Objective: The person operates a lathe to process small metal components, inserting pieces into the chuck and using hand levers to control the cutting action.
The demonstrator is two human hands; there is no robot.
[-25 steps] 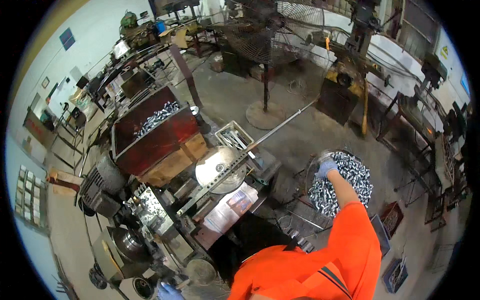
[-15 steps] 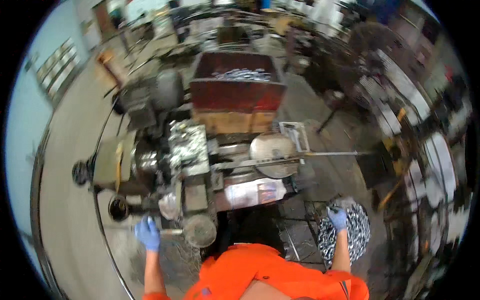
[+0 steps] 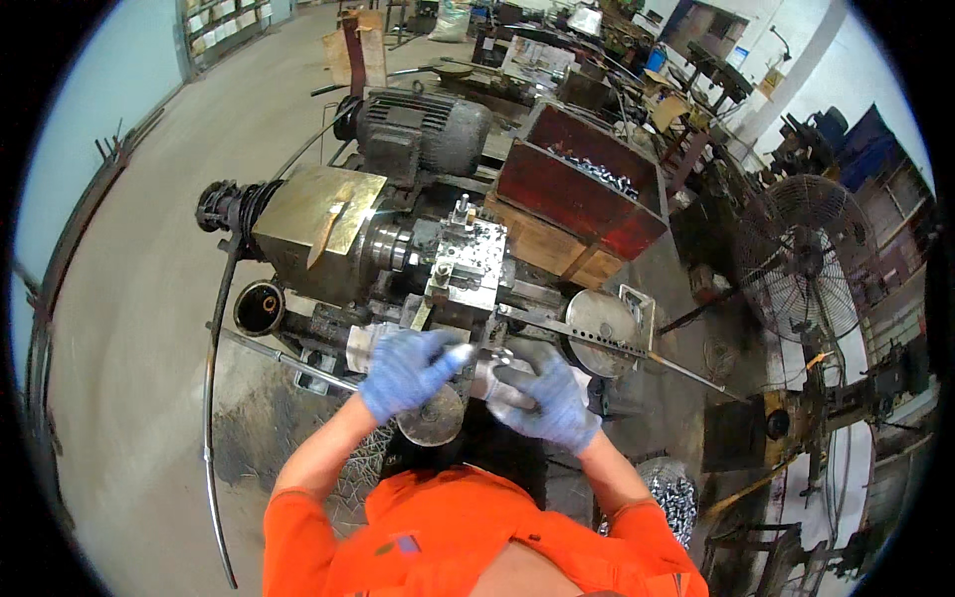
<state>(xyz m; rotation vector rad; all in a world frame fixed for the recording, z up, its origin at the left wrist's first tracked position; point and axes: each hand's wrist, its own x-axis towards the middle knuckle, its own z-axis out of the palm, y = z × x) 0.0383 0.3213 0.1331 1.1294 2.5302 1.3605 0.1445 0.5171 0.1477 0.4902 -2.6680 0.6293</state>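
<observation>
Both hands wear blue-grey gloves and are close together in front of the lathe. My left hand (image 3: 408,370) reaches rightward, its fingers stretched and slightly apart, holding nothing that I can make out. My right hand (image 3: 549,400) is curled round small shiny metal parts (image 3: 501,355), which show at its fingertips; their exact kind is too small to tell. Just beyond the hands stands the lathe's tool slide (image 3: 468,261), strewn with bright bits, beside the chuck (image 3: 388,247). Below my left hand is a round metal disc (image 3: 432,418).
A red bin (image 3: 582,194) of metal parts stands behind the lathe. A basket of shiny parts (image 3: 672,502) sits at lower right, partly behind my forearm. A long lever bar (image 3: 288,358) juts left; a motor (image 3: 423,129) and a large fan (image 3: 804,251) stand farther off.
My left hand has left the lever bar and moved right. My right hand has come up from the parts basket to the middle with small metal parts. The view has turned.
</observation>
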